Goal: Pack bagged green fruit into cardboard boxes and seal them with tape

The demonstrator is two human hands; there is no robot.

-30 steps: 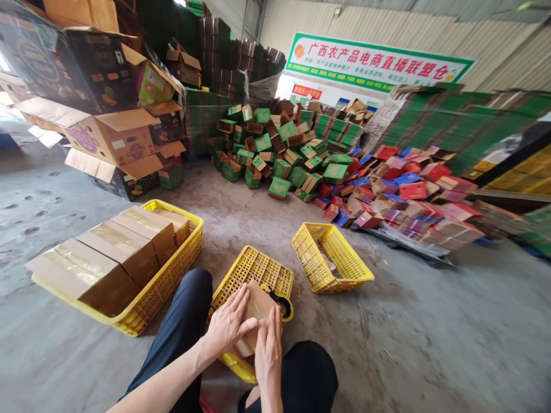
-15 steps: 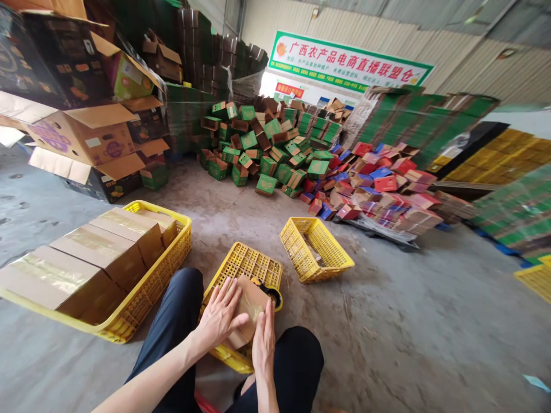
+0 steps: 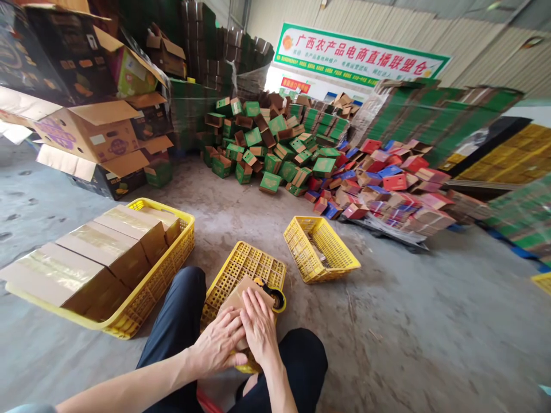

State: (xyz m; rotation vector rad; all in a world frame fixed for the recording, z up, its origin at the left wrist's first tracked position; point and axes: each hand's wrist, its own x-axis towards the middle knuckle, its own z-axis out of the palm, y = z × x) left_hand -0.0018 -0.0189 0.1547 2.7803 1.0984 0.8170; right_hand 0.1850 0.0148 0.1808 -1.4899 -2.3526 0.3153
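A small brown cardboard box point(image 3: 235, 296) rests on an upturned yellow plastic crate point(image 3: 258, 261) between my knees. Flat against the near left part of the box lies my left hand point(image 3: 220, 339), its fingers stretched out. My right hand point(image 3: 259, 328) presses flat on the top of the box, fingers straight and close to the left hand's fingertips. Much of the box's top is hidden beneath both hands. Just beyond the right fingers, a tape dispenser point(image 3: 279, 299) with a yellow and black body lies on the crate.
A long yellow crate point(image 3: 189, 241) at the left holds several taped cardboard boxes point(image 3: 107, 246). Another yellow crate point(image 3: 344, 258) stands at the front right. Piles of green boxes point(image 3: 271, 182) and red and blue boxes point(image 3: 394, 182) lie farther back. Large open cartons point(image 3: 103, 135) are stacked at the left.
My right hand has moved from the right side of the box onto its top, beside the left hand. My left hand has slid down toward the near edge. The view has shifted slightly left.
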